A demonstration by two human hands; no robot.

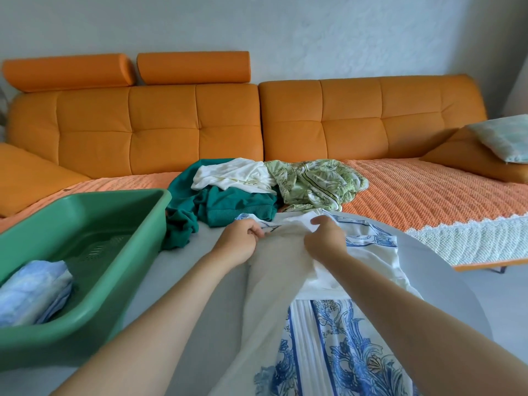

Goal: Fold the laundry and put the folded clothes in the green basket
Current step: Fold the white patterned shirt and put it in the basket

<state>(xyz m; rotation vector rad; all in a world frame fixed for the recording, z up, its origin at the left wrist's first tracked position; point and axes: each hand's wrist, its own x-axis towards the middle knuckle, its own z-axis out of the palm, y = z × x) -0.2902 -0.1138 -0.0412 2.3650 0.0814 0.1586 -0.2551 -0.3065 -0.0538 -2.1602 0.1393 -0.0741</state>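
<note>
Table (434,270), nearest — basket (94,207) at its left, a folded item (34,290) inside (near-left corner); garment (328,332) laid centre-right, left hand (240,238) and right hand (325,238) at its far end. Behind: sofa (257,124), the unfolded pile (257,187) on its seat overlapping the table's far edge; cushion (505,141) far right.

green basket (120,247), orange sofa (160,124), blue-patterned white garment (337,347)
</note>
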